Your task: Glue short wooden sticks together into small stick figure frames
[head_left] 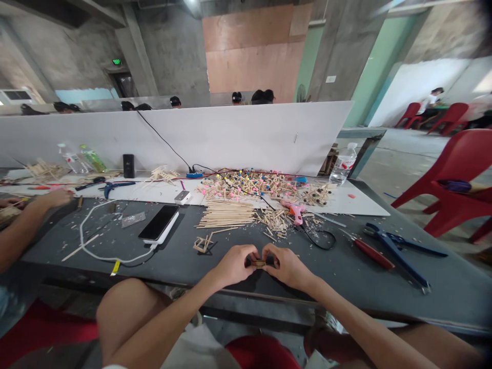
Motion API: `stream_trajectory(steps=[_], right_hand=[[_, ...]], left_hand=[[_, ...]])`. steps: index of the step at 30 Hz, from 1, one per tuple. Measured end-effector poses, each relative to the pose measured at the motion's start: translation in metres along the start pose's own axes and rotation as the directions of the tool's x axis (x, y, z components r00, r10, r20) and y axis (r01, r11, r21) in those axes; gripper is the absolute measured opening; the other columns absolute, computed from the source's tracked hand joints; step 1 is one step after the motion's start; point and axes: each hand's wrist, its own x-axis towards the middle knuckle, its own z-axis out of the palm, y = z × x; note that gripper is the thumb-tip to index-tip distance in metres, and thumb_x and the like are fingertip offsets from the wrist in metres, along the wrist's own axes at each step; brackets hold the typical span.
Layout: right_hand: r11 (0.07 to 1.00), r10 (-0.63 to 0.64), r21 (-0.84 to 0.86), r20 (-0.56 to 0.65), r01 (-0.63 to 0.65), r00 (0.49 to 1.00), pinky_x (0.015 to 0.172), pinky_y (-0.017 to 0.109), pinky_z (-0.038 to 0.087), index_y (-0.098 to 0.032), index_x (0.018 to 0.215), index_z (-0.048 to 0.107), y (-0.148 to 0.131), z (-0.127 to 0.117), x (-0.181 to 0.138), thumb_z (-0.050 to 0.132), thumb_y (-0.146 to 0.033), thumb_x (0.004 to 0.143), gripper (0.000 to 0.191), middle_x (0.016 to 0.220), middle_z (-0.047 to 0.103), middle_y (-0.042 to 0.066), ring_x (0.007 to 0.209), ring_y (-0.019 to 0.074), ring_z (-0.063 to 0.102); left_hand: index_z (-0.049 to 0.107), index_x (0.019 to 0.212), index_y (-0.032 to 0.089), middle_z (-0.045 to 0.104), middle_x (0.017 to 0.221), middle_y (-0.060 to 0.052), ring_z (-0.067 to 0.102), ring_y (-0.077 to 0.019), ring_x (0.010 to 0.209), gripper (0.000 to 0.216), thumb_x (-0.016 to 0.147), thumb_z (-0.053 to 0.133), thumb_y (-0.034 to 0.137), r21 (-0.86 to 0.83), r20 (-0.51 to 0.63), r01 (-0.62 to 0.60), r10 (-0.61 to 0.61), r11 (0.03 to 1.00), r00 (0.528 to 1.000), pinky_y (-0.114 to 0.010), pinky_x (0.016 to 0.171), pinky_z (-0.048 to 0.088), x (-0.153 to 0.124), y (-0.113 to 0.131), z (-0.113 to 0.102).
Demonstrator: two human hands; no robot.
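Observation:
Near the front edge of the dark table, my left hand [238, 262] and my right hand [286, 264] face each other, fingers curled. Between their fingertips they pinch a few short wooden sticks [260, 264] lying side by side; how these are joined is too small to tell. Just left of my hands stands a small frame of wooden sticks [203, 244]. Beyond them lie a bundle of long wooden sticks [226, 214] and a pile of short stick pieces [277, 221]. A pink glue gun [296, 211] rests to the right of that pile.
Blue-handled cutters [400, 253] and a red-handled tool [373, 254] lie on the right. At left, a phone [159, 223] sits on a white power bank with a cable. Colour-tipped sticks [249, 185] are heaped behind, before a white partition [238, 136]. A co-worker's arm [31, 220] reaches in at far left.

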Motion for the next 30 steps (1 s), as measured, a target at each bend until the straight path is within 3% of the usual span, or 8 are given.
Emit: stream_trajectory(steps=[17,25,30], right_hand=[[1.0,0.002,0.001,-0.03,-0.002,1.0,0.058,0.023,0.03,-0.022,0.099,0.055,-0.0016,0.0084,-0.0016,0.061,-0.02,0.077,0.023,0.069,0.057,-0.005,0.059,0.0124,0.049],[1.0,-0.002,0.005,-0.022,0.002,1.0,0.058,0.023,0.031,-0.022,0.097,0.055,-0.0016,0.0077,-0.001,0.061,-0.021,0.077,0.02,0.072,0.06,-0.004,0.059,0.0125,0.049],[1.0,0.001,-0.011,-0.01,-0.001,1.0,0.058,0.023,0.03,-0.023,0.098,0.056,-0.0012,0.0073,0.0004,0.062,-0.02,0.077,0.022,0.072,0.059,-0.004,0.06,0.0126,0.05]], left_hand=[[0.065,0.087,0.018,0.072,0.086,-0.001,0.062,-0.0122,0.067,0.015,0.075,0.063,0.008,-0.017,-0.012,-0.034,0.033,0.999,0.999,-0.02,0.066,0.044,0.0025,0.0047,0.0036],[0.065,0.09,0.018,0.073,0.091,-0.003,0.067,-0.017,0.084,0.014,0.078,0.065,0.012,-0.016,-0.011,-0.036,0.036,0.999,0.999,-0.022,0.073,0.046,0.003,0.0029,0.0055],[0.065,0.09,0.018,0.072,0.09,-0.003,0.066,-0.0163,0.077,0.013,0.078,0.065,0.013,0.03,0.006,-0.018,0.018,0.999,1.0,-0.023,0.07,0.046,0.0029,0.0055,0.0026]])
